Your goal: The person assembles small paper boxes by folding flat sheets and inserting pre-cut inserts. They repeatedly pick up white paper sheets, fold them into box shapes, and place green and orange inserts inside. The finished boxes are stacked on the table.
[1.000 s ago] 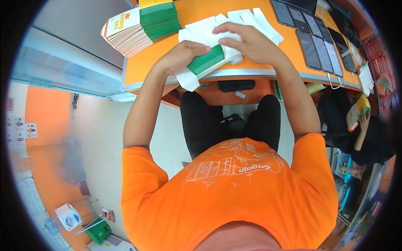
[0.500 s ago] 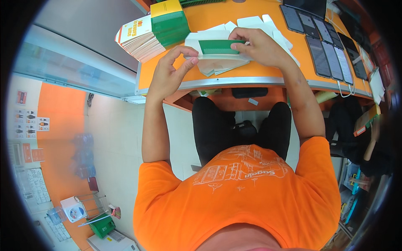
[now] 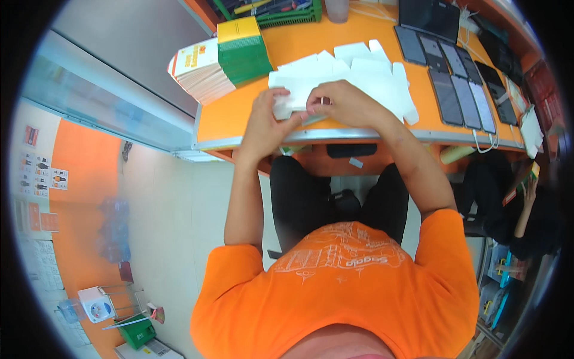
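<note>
Close to the table's front edge, both hands hold a small white cardboard piece [image 3: 292, 106]. My left hand [image 3: 268, 122] has its fingers curled over the left end, with the thumb reaching toward the other hand. My right hand [image 3: 347, 103] is closed in a pinch at the right end, and its fingertips hide part of the piece. Beyond the hands, several flat white cardboard blanks [image 3: 376, 78] with tabs lie in an overlapping pile. To the left stand a stack of green-and-yellow cartons [image 3: 245, 57] and a fanned stack of white printed cards or flat cartons [image 3: 200, 69].
Several phones [image 3: 445, 96] lie in rows on the orange table [image 3: 299, 42] at the right, with white cables and an open laptop [image 3: 427, 21]. A green basket [image 3: 287, 15] of pens and a cup [image 3: 336, 9] stand behind. Another person's hand [image 3: 529, 194] holds a carton at far right.
Both hands have come down nearer the table edge and closer together. The piece's green face, visible before, no longer shows. My right hand's fingers are more curled.
</note>
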Motion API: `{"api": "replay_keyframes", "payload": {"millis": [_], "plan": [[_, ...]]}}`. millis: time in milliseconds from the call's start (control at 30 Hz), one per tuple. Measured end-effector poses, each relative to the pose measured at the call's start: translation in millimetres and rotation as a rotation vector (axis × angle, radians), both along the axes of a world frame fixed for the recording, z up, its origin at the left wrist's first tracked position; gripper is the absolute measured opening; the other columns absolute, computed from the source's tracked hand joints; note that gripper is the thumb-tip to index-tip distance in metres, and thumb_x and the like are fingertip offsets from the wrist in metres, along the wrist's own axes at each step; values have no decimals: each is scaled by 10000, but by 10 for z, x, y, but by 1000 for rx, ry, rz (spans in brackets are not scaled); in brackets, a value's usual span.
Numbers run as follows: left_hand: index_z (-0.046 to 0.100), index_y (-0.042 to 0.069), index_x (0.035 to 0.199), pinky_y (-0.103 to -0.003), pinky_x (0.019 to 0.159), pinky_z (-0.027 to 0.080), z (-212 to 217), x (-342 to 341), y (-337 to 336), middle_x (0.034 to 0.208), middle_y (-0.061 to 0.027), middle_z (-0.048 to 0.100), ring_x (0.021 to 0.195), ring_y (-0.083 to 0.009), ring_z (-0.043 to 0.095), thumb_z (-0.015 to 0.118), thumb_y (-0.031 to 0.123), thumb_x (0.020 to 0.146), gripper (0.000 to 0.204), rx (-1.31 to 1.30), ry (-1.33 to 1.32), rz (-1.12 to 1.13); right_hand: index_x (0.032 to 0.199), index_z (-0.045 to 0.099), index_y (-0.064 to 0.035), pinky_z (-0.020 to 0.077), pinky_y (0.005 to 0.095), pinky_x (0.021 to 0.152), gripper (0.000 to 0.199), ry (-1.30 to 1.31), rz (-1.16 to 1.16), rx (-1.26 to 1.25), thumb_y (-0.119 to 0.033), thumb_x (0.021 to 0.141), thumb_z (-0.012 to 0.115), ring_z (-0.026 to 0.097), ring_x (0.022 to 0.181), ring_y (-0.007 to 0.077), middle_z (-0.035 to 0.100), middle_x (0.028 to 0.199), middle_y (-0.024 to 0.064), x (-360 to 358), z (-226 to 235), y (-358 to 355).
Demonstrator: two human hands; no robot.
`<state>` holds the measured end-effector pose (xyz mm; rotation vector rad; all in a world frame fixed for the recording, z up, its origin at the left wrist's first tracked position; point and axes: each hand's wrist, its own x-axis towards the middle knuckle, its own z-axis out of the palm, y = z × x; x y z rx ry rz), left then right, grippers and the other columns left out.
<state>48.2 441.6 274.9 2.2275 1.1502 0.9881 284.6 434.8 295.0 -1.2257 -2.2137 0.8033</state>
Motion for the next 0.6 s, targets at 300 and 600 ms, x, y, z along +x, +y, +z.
{"api": "replay_keyframes", "payload": {"millis": [300, 600], "plan": [[561, 39, 1282, -445, 1058, 442, -326, -69, -65, 1304, -190, 572, 1236, -388, 541, 843, 277, 824, 589, 313, 136, -73, 1077, 742, -19, 542, 465, 908, 334, -361, 24, 186, -298, 898, 706, 666, 1038, 377, 714, 1079, 187, -39, 40, -226], [516, -19, 1206, -339, 813, 541, -18, 219, -371, 1138, -139, 580, 1050, -243, 621, 827, 275, 874, 541, -109, -451, 233, 1082, 766, -54, 559, 402, 761, 201, 186, -340, 197, -164, 940, 676, 719, 800, 334, 755, 926, 180, 76, 195, -467]]}}
